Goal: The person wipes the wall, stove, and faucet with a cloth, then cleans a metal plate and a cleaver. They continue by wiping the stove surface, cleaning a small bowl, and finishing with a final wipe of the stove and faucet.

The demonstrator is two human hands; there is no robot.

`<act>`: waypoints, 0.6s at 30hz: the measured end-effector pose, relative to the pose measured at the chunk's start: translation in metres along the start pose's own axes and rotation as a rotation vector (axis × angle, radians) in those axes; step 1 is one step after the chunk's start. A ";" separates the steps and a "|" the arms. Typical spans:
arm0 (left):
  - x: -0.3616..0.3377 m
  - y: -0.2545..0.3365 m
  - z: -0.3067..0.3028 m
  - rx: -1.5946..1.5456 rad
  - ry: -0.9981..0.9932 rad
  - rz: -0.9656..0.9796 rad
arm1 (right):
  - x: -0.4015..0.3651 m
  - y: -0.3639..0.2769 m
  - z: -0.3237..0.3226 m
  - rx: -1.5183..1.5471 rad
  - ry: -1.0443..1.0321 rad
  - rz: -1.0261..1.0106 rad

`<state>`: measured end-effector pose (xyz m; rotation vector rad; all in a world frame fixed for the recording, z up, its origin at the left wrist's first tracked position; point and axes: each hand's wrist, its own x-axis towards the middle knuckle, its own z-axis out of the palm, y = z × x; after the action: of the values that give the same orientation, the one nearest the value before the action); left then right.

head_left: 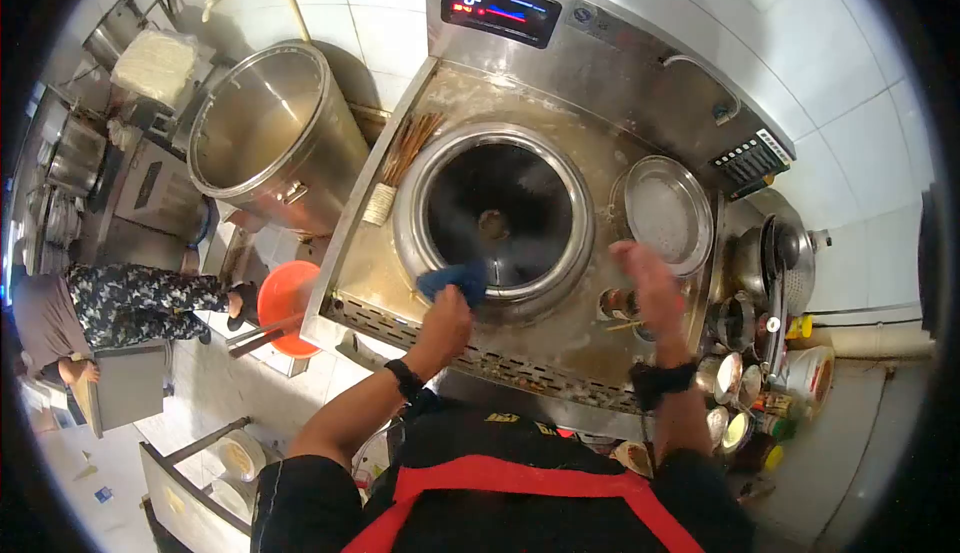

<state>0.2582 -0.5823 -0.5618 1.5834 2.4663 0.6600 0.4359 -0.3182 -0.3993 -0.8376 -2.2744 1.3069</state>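
Blue cloth gripped at the wok's near edge

The blue cloth is bunched in the person's left hand, whose fingers are closed around it. It lies over the near-left part of the steel ring around the dark wok. The right hand is unclenched, its fingers stretched out and slightly blurred, with nothing seen in its grasp. It is over the right side of the counter, near a round metal tray; whether it touches the tray I cannot tell. A small jar stands just beside that hand, on its left.

The wok sits in the middle of the counter, with a small brownish spot at the bottom of its dark inside. Left of the ring lies a brush of thin sticks with a pale bound end. A lit display is set in the steel panel at the far side. Left of the counter stands a large steel pot holding cloudy liquid, with an orange bucket nearer. Farther left, another person in patterned trousers has a hand on a board.
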 end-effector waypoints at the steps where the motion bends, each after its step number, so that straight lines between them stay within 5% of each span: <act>1: -0.002 0.007 0.000 -0.034 -0.080 0.013 | -0.008 0.013 0.029 -0.043 -0.077 0.105; 3: -0.011 0.007 0.028 -0.061 0.009 0.156 | -0.025 0.043 0.081 -0.106 -0.265 0.278; 4: -0.008 0.017 0.025 -0.140 -0.120 0.158 | -0.032 0.052 0.101 -0.124 -0.375 0.343; 6: 0.000 0.041 0.022 -0.225 -0.246 0.159 | -0.047 0.072 0.136 -0.117 -0.341 0.385; 9: 0.013 0.064 0.016 -0.962 -0.386 -0.101 | -0.062 0.101 0.153 -0.046 -0.154 0.413; 12: 0.029 0.057 0.036 -0.806 -0.080 0.711 | -0.063 0.107 0.137 0.168 0.036 0.503; 13: 0.035 0.054 0.021 -0.807 -0.081 0.732 | -0.060 0.107 0.127 0.324 0.045 0.608; 15: 0.054 0.028 -0.031 -0.799 -0.113 0.564 | -0.043 0.096 0.108 0.240 0.070 0.643; 17: 0.088 -0.032 -0.045 -0.665 0.225 0.555 | -0.024 0.079 0.086 0.160 0.093 0.687; 18: 0.095 -0.049 -0.058 -0.373 0.342 0.185 | -0.011 0.070 0.072 0.012 0.146 0.549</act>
<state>0.1563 -0.5316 -0.5192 1.6658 2.2322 1.4320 0.4229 -0.3447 -0.4960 -1.5738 -1.9900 1.4103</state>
